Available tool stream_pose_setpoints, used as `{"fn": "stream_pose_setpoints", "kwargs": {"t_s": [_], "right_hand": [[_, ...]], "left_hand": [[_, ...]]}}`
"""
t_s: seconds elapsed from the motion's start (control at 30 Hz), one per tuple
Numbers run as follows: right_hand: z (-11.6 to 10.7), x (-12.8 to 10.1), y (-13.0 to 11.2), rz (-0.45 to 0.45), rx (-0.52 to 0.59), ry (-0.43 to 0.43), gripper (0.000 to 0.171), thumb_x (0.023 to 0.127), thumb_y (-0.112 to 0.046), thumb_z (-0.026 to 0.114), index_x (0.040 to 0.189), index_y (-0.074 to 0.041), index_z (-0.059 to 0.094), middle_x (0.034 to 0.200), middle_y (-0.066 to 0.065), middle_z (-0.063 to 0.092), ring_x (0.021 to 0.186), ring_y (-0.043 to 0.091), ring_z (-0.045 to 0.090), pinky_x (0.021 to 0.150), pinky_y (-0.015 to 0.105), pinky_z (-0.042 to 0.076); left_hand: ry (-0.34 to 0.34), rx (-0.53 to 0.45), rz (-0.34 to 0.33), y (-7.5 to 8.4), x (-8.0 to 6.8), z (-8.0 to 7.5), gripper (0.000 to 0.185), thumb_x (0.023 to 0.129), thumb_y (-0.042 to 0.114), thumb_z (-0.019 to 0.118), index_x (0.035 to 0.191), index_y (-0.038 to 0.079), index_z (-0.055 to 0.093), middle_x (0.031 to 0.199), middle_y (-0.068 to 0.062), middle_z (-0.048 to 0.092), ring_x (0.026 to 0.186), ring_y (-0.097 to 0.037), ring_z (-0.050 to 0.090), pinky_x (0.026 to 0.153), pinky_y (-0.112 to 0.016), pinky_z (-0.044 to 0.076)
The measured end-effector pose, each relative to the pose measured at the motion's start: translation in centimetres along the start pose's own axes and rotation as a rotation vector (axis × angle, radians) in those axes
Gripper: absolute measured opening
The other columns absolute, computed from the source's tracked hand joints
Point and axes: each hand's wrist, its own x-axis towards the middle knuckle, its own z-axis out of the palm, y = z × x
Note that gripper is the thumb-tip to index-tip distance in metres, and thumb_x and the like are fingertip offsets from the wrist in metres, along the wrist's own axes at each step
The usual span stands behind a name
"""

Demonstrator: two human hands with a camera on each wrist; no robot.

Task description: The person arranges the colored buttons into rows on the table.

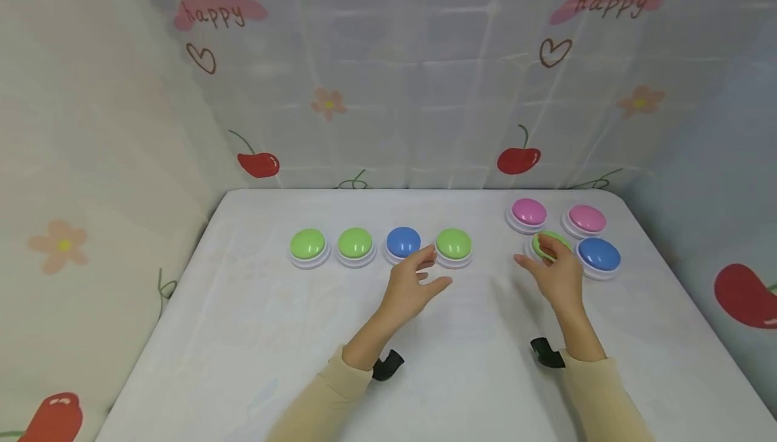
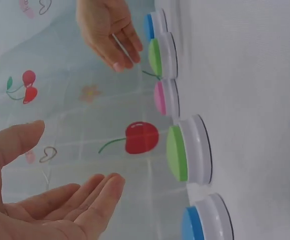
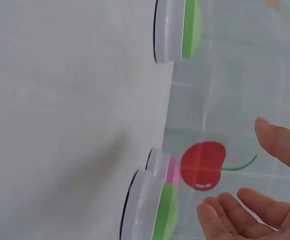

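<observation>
My left hand [image 1: 408,287] hovers with fingers and thumb spread apart, holding nothing. Its fingertips overlap the gap between a blue push button [image 1: 403,242] and a green push button [image 1: 454,244] in the head view. The left wrist view has this hand [image 2: 60,200] off the table, apart from the buttons. On the right, my other hand [image 1: 560,277] is likewise spread and holds nothing. It partly hides a green push button [image 1: 537,246], beside a second blue button [image 1: 599,254]. In the right wrist view, the right hand [image 3: 259,210] shows apart from that green button [image 3: 165,215].
Two more green buttons, one at the far left [image 1: 307,244] and one inward [image 1: 355,243], continue the row. Two pink buttons, left [image 1: 529,211] and right [image 1: 587,218], sit at the back right. A patterned curtain [image 1: 394,125] surrounds the white table [image 1: 255,334].
</observation>
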Motion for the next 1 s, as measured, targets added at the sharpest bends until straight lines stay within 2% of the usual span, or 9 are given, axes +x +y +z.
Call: {"fn": "stream_pose_setpoints", "kwargs": {"t_s": [0.17, 0.37, 0.43, 0.5, 0.57, 0.6, 0.67, 0.83, 1.0], "right_hand": [[-1.7, -0.3, 1.6, 0.093, -0.035, 0.134, 0.073, 0.088, -0.024, 0.073, 0.147, 0.002, 0.038, 0.147, 0.024, 0.044, 0.133, 0.039, 0.045, 0.108, 0.052, 0.042], [-2.1, 0.5, 3.6, 0.187, -0.115, 0.133, 0.083, 0.089, -0.027, 0.071, 0.150, 0.005, 0.027, 0.147, 0.033, 0.038, 0.134, 0.048, 0.040, 0.108, 0.058, 0.040], [-2.0, 0.9, 4.1, 0.197, -0.138, 0.126, 0.082, 0.089, -0.028, 0.072, 0.149, 0.007, 0.028, 0.145, 0.034, 0.040, 0.133, 0.048, 0.040, 0.107, 0.059, 0.039], [-1.9, 1.3, 4.6, 0.190, -0.163, 0.127, 0.076, 0.088, -0.028, 0.072, 0.144, 0.010, 0.037, 0.137, 0.034, 0.047, 0.124, 0.046, 0.046, 0.101, 0.057, 0.043], [-1.6, 1.9, 4.8, 0.176, -0.192, 0.128, 0.067, 0.086, -0.030, 0.074, 0.131, 0.012, 0.048, 0.124, 0.033, 0.054, 0.108, 0.042, 0.050, 0.089, 0.052, 0.047], [-1.4, 2.1, 4.8, 0.168, -0.207, 0.127, 0.063, 0.086, -0.031, 0.075, 0.124, 0.013, 0.051, 0.117, 0.032, 0.056, 0.102, 0.040, 0.050, 0.083, 0.050, 0.046], [-1.2, 2.5, 4.8, 0.158, -0.233, 0.126, 0.061, 0.085, -0.032, 0.076, 0.117, 0.015, 0.054, 0.111, 0.032, 0.057, 0.096, 0.039, 0.049, 0.079, 0.049, 0.044], [-0.8, 2.9, 4.6, 0.181, -0.272, 0.121, 0.070, 0.085, -0.033, 0.074, 0.127, 0.017, 0.050, 0.123, 0.036, 0.054, 0.110, 0.045, 0.051, 0.094, 0.060, 0.043], [-0.3, 3.0, 4.5, 0.200, -0.298, 0.135, 0.072, 0.086, -0.034, 0.073, 0.129, 0.018, 0.048, 0.123, 0.036, 0.050, 0.114, 0.047, 0.047, 0.093, 0.062, 0.042]], "left_hand": [[-0.028, -0.022, -0.009, 0.7, -1.4, -2.0, 0.063, 0.088, 0.016, 0.073, 0.142, -0.002, 0.046, 0.136, -0.016, 0.058, 0.125, -0.028, 0.056, 0.103, -0.039, 0.050], [0.005, -0.059, -0.015, 1.1, -1.8, -3.0, 0.062, 0.087, 0.014, 0.073, 0.141, -0.002, 0.047, 0.133, -0.015, 0.060, 0.124, -0.029, 0.057, 0.102, -0.045, 0.049], [0.004, -0.058, -0.021, 1.1, -1.8, -3.1, 0.062, 0.087, 0.014, 0.073, 0.141, -0.002, 0.047, 0.133, -0.015, 0.060, 0.124, -0.029, 0.057, 0.102, -0.046, 0.049], [0.000, -0.059, -0.022, 1.2, -1.8, -3.0, 0.062, 0.087, 0.013, 0.073, 0.141, -0.002, 0.047, 0.133, -0.016, 0.060, 0.124, -0.030, 0.057, 0.102, -0.047, 0.049], [-0.001, -0.058, -0.023, 1.1, -1.8, -3.0, 0.062, 0.087, 0.013, 0.073, 0.141, -0.003, 0.046, 0.133, -0.016, 0.060, 0.124, -0.030, 0.057, 0.102, -0.047, 0.049], [-0.002, -0.060, -0.023, 1.1, -1.8, -3.0, 0.062, 0.087, 0.012, 0.072, 0.141, -0.003, 0.046, 0.133, -0.017, 0.060, 0.124, -0.031, 0.057, 0.102, -0.048, 0.049], [-0.007, -0.060, -0.020, 1.1, -1.8, -3.0, 0.062, 0.087, 0.012, 0.072, 0.141, -0.004, 0.046, 0.133, -0.017, 0.059, 0.123, -0.032, 0.057, 0.102, -0.048, 0.049], [-0.021, -0.057, -0.017, 0.9, -1.7, -2.9, 0.061, 0.087, 0.012, 0.072, 0.141, -0.004, 0.047, 0.134, -0.018, 0.058, 0.123, -0.032, 0.056, 0.102, -0.045, 0.050], [-0.028, -0.061, -0.024, 0.7, -1.5, -2.7, 0.060, 0.088, 0.013, 0.072, 0.140, -0.003, 0.047, 0.132, -0.020, 0.059, 0.123, -0.033, 0.056, 0.102, -0.045, 0.049]]}}
